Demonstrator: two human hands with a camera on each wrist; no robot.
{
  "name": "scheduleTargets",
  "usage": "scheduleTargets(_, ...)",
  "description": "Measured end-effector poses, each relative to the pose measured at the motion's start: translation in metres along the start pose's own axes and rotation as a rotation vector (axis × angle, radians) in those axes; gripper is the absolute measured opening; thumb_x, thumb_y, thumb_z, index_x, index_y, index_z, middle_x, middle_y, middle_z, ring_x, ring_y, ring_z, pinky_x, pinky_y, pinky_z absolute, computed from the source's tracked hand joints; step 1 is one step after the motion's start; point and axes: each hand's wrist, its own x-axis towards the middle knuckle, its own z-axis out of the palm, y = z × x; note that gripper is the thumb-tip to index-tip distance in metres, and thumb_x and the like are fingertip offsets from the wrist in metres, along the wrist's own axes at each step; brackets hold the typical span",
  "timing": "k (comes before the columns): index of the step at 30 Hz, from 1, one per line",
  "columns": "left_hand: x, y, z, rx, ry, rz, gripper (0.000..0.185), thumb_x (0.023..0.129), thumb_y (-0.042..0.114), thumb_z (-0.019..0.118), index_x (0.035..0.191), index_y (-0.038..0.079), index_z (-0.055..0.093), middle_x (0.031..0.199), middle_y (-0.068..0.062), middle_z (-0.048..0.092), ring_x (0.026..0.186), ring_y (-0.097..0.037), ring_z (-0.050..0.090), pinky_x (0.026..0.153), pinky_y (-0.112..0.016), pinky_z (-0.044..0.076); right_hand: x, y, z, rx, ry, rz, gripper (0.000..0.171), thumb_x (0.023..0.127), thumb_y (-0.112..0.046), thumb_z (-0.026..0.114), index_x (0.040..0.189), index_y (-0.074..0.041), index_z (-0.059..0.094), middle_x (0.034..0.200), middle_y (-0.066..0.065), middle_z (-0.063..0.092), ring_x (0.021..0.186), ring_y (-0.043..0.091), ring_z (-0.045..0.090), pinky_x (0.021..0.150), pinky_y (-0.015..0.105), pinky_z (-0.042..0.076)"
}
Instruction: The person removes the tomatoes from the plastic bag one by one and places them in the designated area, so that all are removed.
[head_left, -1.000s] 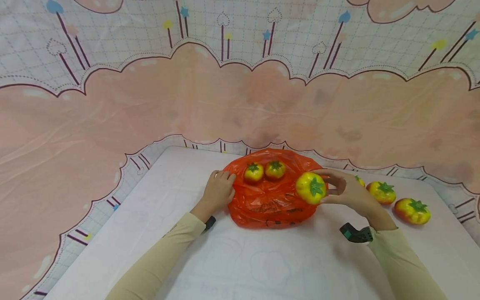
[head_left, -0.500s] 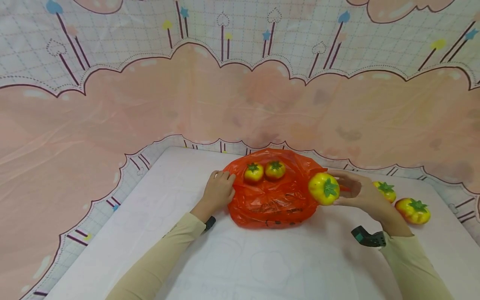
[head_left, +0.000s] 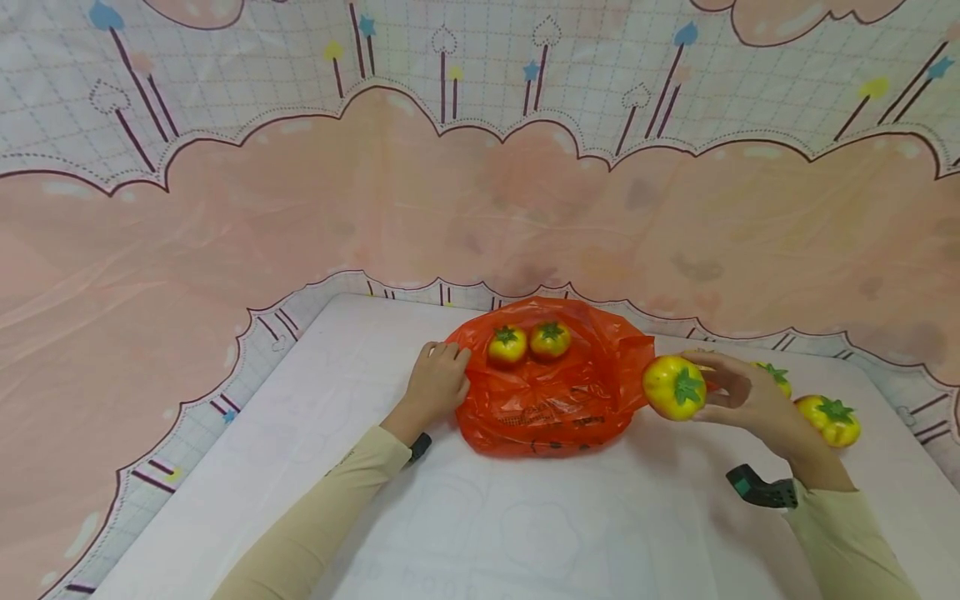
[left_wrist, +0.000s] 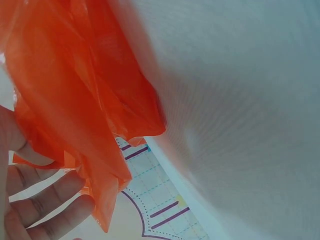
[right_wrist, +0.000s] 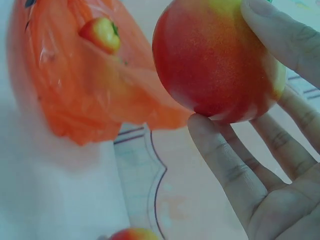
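A crumpled red plastic bag (head_left: 551, 425) lies on the white table, its right edge pulled up into a flap. Two yellow-and-red tomato-like fruits with green leafy caps lie against its film, the left fruit (head_left: 507, 345) close beside the right fruit (head_left: 551, 340). At the bag's left edge, my left hand (head_left: 438, 379) holds the thin film between thumb and fingers (left_wrist: 60, 197). My right hand (head_left: 738, 396) grips a larger tomato-like fruit (head_left: 675, 388) by its sides, just right of the bag's flap. In the right wrist view this held fruit (right_wrist: 215, 60) shows a red, smooth underside.
Behind my right hand another fruit (head_left: 780, 382) is partly covered, and a further fruit (head_left: 831, 419) sits on the table (head_left: 465, 525) to its right. A patterned cloth (head_left: 480, 217) hangs behind the table's far edge.
My right hand has moved right and slightly toward me with the fruit, from over the bag to beside its right edge. The bag's right flap shows more. My left hand stays in place.
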Motion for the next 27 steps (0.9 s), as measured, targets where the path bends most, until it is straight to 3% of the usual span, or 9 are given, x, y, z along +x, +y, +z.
scheduleTargets(9,0.000,0.000,0.000,-0.004,-0.016,-0.008,0.024,0.083,0.020,0.062,0.102,0.007,0.059,0.097,-0.010,0.062,0.096,-0.027,0.058,0.096,-0.045,0.044,-0.014,0.016,-0.008,0.005,0.040,0.020,0.065,0.079,-0.001,0.070,0.138,-0.011,0.044,0.132,-0.017,0.046,0.108,-0.014,0.047,0.078,0.013,0.051)
scheduleTargets(11,0.000,0.000,0.000,-0.005,-0.016,-0.009,0.024,0.083,0.020,0.062,0.103,0.007,0.059,0.098,-0.010,0.062,0.097,-0.027,0.058,0.096,-0.045,0.044,-0.014,0.035,-0.013,0.007,0.055,0.042,0.066,0.079,-0.002,0.071,0.138,-0.013,0.044,0.132,-0.016,0.045,0.109,-0.013,0.047,0.078,0.013,0.051)
scheduleTargets(16,0.000,0.000,0.000,-0.006,-0.019,-0.011,0.024,0.083,0.020,0.062,0.103,0.008,0.059,0.098,-0.010,0.062,0.097,-0.027,0.058,0.096,-0.045,0.044,-0.015,0.118,-0.029,0.007,0.107,0.070,0.074,0.077,-0.006,0.073,0.142,-0.015,0.040,0.135,-0.016,0.045,0.113,-0.008,0.048,0.078,0.011,0.051)
scheduleTargets(18,0.000,0.000,0.000,-0.003,-0.018,-0.009,0.024,0.083,0.019,0.062,0.103,0.007,0.058,0.098,-0.010,0.062,0.097,-0.027,0.058,0.096,-0.045,0.044,-0.017,0.132,-0.032,-0.003,0.139,0.085,0.074,0.077,-0.005,0.073,0.143,-0.016,0.039,0.136,-0.014,0.045,0.112,-0.009,0.049,0.078,0.010,0.050)
scheduleTargets(27,-0.001,0.001,-0.001,0.003,-0.001,-0.002,0.023,0.082,0.019,0.063,0.101,0.007,0.059,0.095,-0.010,0.061,0.094,-0.027,0.058,0.094,-0.044,0.045,-0.037,0.062,-0.029,-0.065,0.137,0.137,0.067,0.081,-0.007,0.069,0.141,-0.017,0.040,0.125,-0.031,0.037,0.102,-0.019,0.043,0.075,0.008,0.048)
